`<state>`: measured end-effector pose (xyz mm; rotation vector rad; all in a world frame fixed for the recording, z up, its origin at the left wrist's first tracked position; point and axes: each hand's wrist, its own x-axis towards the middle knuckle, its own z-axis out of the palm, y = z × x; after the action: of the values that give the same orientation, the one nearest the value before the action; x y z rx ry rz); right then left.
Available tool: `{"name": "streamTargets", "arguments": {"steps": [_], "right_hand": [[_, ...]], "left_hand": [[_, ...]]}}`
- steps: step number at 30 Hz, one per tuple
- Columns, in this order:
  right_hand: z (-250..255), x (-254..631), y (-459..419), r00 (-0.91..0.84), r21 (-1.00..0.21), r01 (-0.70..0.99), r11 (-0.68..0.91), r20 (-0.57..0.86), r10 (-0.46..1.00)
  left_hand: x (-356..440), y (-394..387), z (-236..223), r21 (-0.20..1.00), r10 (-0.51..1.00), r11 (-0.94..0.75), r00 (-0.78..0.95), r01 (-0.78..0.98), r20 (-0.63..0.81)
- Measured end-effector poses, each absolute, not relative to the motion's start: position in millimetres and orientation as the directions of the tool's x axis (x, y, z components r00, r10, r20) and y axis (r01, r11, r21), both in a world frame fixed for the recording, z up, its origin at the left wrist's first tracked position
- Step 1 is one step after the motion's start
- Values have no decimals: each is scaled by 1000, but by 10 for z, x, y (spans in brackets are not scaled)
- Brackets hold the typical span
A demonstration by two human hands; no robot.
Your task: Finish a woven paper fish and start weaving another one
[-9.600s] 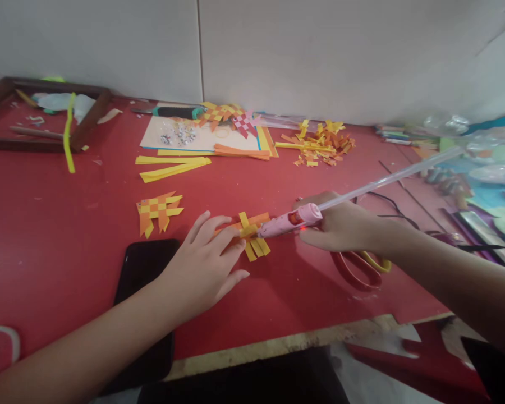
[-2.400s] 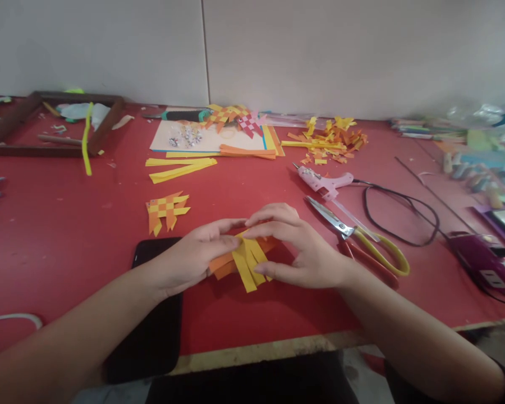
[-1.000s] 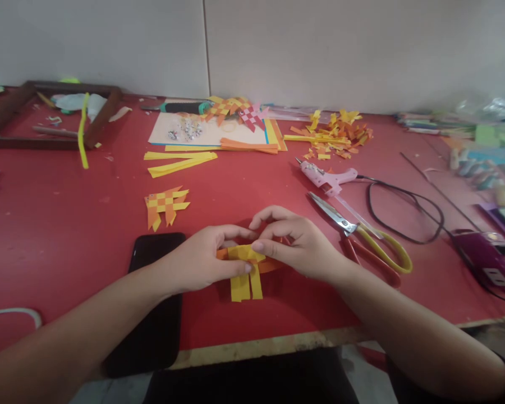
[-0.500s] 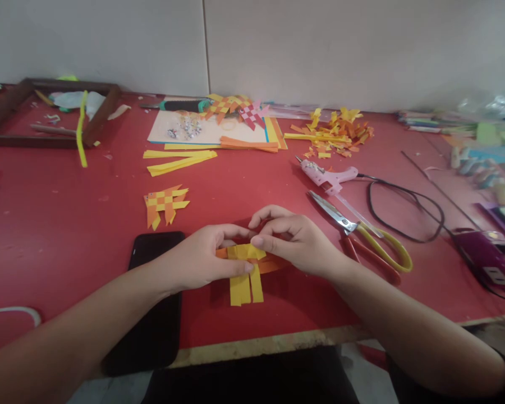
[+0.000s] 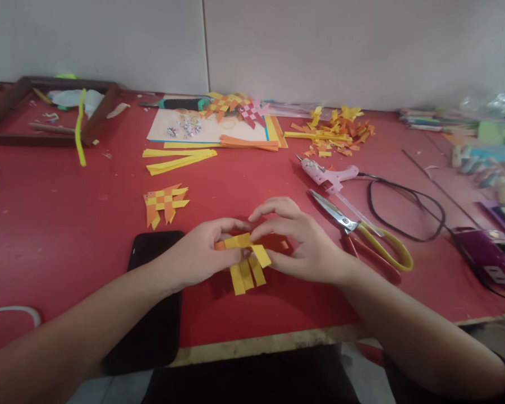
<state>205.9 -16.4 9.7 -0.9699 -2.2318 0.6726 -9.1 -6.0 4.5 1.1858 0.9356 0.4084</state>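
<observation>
Between my two hands is a piece woven from yellow and orange paper strips, its loose yellow ends hanging toward me. My left hand pinches its left side, thumb in front and fingers behind. My right hand is curled around the right side, thumb and fingers at the strips; an orange end shows between them. The fingers partly hide the weave. Left of it, beyond a black phone, lies a finished-looking woven paper fish in yellow and orange.
Scissors and a pink glue gun with a black cord lie to the right. Farther back are yellow strips, paper sheets, a heap of paper scraps and a brown frame. The table edge is near me.
The woven piece has tilted and lifted slightly. My right fingers have spread wider, and a yellow strip end now stands out toward my right thumb.
</observation>
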Motion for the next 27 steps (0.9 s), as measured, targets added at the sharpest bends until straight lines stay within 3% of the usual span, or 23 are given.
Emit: {"name": "streamTargets", "arguments": {"steps": [4, 9, 15, 19, 23, 27], "right_hand": [[53, 2038, -160, -526, -628, 490, 605, 340, 780], [12, 2051, -150, -476, -606, 524, 598, 373, 796], [7, 2030, -144, -527, -448, 510, 734, 512, 678], [15, 2024, -163, -584, -371, 505, 779, 518, 625], [14, 2020, -173, -597, -388, 478, 788, 514, 616], [13, 2009, -167, -559, -485, 442, 754, 509, 655]], "left_hand": [[-100, -73, 32, 937, 720, 296, 601, 186, -347], [-111, -80, 33, 930, 785, 295, 501, 218, -366], [-97, -74, 10, 928, 774, 294, 513, 228, -371], [-85, -77, 10, 935, 761, 270, 544, 231, -354], [-84, -86, 23, 937, 742, 261, 572, 232, -349], [-97, -86, 23, 935, 740, 271, 571, 230, -355]]}}
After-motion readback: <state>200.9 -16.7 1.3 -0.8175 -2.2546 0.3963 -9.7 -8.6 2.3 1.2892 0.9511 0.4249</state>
